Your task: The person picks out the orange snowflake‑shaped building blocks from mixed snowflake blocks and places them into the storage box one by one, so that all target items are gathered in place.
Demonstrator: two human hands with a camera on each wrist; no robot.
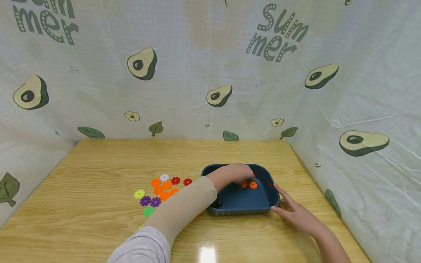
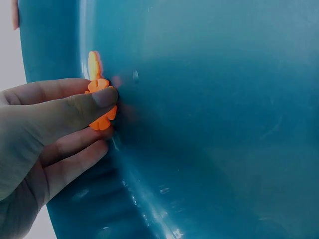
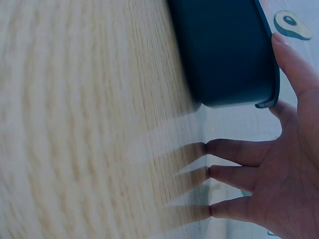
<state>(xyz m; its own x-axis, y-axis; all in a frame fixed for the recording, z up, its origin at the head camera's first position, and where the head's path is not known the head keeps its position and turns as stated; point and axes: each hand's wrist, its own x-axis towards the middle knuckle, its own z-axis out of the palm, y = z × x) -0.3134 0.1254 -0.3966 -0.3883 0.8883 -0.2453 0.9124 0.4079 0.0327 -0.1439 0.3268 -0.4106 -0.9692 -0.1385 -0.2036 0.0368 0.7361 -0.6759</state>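
My left hand (image 1: 237, 173) reaches down into a dark blue plastic tub (image 1: 251, 199). In the left wrist view, its thumb and fingers pinch an orange flower-shaped plastic disc (image 2: 102, 122) near the tub's wall. Just beyond it appears a second orange disc (image 2: 94, 64), seen nearly edge-on. From the head view I cannot tell which orange disc (image 1: 253, 185) is the held one. My right hand (image 1: 297, 215) touches the tub's near right corner with thumb and index finger. Its other fingers (image 3: 234, 152) are spread straight, tips down on the table.
Left of the tub, flower-shaped discs lie loose on the wooden table (image 1: 82, 193): several orange, two purple discs (image 1: 150, 201), red, white, a green disc (image 1: 149, 211) and yellow-green. My left forearm covers part of them. A printed sheet (image 1: 184, 109) hangs behind and at both sides.
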